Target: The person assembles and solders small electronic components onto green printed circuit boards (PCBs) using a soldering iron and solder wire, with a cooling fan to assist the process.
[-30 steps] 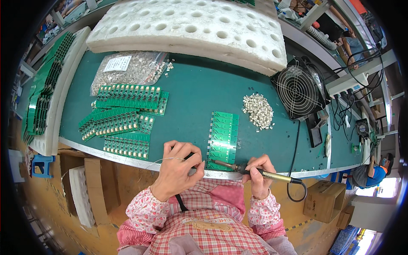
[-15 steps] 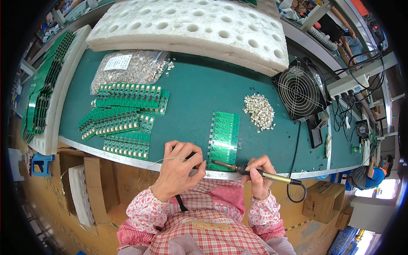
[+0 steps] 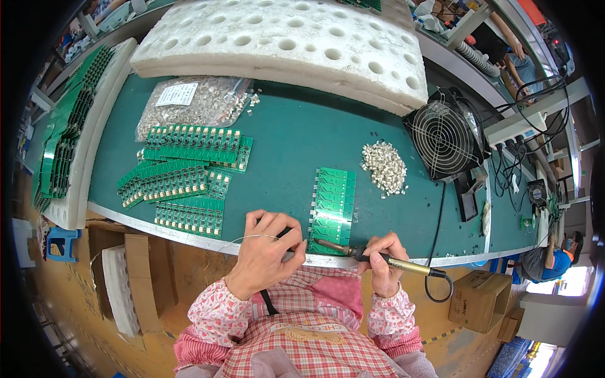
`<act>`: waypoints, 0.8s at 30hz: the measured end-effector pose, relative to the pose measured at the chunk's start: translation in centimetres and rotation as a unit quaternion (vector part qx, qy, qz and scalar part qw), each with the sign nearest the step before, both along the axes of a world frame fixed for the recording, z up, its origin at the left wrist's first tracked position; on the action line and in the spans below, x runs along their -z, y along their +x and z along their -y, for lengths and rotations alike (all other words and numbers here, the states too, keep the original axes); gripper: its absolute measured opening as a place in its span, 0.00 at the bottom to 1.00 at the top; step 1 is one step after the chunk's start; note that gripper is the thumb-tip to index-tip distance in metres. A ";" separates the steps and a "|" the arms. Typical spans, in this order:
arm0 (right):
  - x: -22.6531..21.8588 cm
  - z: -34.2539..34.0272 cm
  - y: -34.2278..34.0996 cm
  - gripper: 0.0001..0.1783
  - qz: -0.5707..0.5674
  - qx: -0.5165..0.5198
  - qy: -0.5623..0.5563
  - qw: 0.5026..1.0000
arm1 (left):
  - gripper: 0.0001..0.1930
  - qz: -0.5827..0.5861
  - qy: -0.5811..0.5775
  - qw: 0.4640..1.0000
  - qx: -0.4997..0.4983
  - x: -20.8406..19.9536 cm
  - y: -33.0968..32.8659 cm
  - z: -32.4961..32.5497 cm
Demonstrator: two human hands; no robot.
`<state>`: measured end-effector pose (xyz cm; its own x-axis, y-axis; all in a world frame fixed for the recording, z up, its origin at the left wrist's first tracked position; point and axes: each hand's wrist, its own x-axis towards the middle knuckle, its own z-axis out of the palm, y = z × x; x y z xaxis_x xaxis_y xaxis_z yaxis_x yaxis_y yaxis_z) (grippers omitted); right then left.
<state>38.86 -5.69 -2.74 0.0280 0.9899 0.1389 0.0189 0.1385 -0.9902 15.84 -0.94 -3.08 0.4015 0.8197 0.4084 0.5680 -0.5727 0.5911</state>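
Note:
A green circuit board panel (image 3: 332,205) lies at the table's front edge with its bare solder side up. My right hand (image 3: 384,261) grips a soldering iron (image 3: 406,264), its tip resting at or just above the board's near left corner. At that same corner, my left hand (image 3: 268,252) is closed on thin solder wire (image 3: 236,240), which trails off to the left. Something black shows between the left fingers, partly hidden. Right of the board sits a heap of small white and metal connectors (image 3: 384,167).
Finished-looking board panels (image 3: 183,179) are piled at left, below a bag of connectors (image 3: 189,107). A holed white foam block (image 3: 277,47) spans the back. To the right stand a black fan (image 3: 444,132) and the iron's cable (image 3: 439,220). Upright boards (image 3: 69,126) line another foam block at far left.
The view has shifted very slightly. Both hands, the soldering iron and the board keep nearly the same places.

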 end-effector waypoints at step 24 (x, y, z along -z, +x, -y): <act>0.0 -0.1 -0.1 0.07 0.000 -0.006 0.006 1.000 | 0.06 -0.021 -0.001 1.000 -0.001 0.1 0.1 -0.1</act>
<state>38.79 -5.56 -2.77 0.0154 0.9885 0.1501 0.0163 0.1499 -0.9886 15.93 -0.84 -3.20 0.4161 0.8214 0.3901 0.5934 -0.5704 0.5679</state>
